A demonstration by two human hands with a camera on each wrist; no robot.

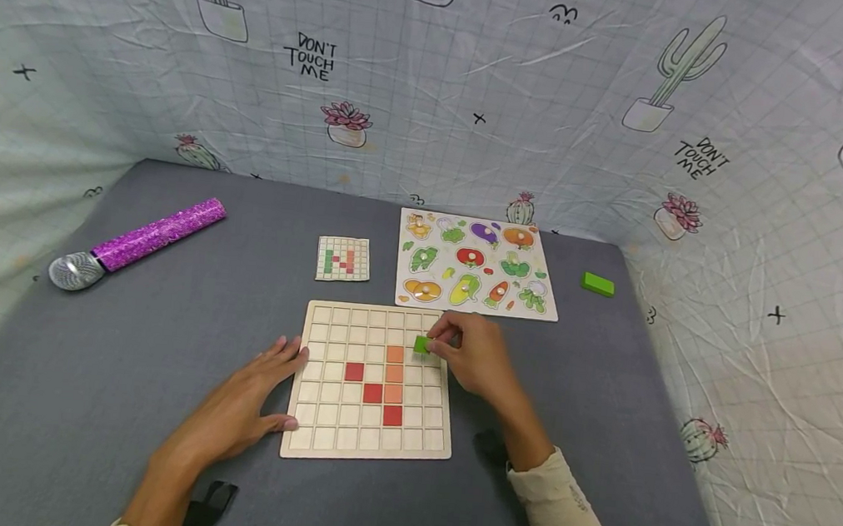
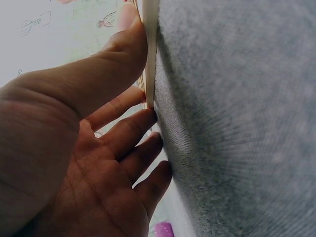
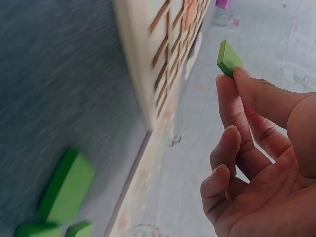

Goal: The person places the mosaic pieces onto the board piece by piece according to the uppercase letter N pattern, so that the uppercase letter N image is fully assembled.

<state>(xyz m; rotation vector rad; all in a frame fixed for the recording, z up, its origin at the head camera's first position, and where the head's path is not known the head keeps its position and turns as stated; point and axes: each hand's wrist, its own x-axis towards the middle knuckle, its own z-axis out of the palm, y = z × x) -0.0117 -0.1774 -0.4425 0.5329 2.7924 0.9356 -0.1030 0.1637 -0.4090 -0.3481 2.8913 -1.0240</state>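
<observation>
My right hand (image 1: 475,353) pinches a small green square tile (image 3: 228,58) between thumb and fingertips. In the head view this tile overlaps the upper right cells of a pale wooden grid board (image 1: 323,437). Three red tiles (image 1: 372,393) step diagonally across the board, and three orange tiles (image 1: 394,373) form a column above the lowest red one. My left hand (image 1: 247,398) rests along the board's left edge, thumb near the lower corner and fingers higher up. In the left wrist view its fingertips (image 2: 159,139) lie right at the table surface.
Behind the board lie a small pattern card (image 1: 325,242) and a vegetable picture puzzle (image 1: 432,266). Green blocks (image 3: 67,185) lie stacked at the right, seen as one green bar in the head view. A purple glitter microphone (image 1: 156,233) lies at the left. Printed cloth hangs around the table.
</observation>
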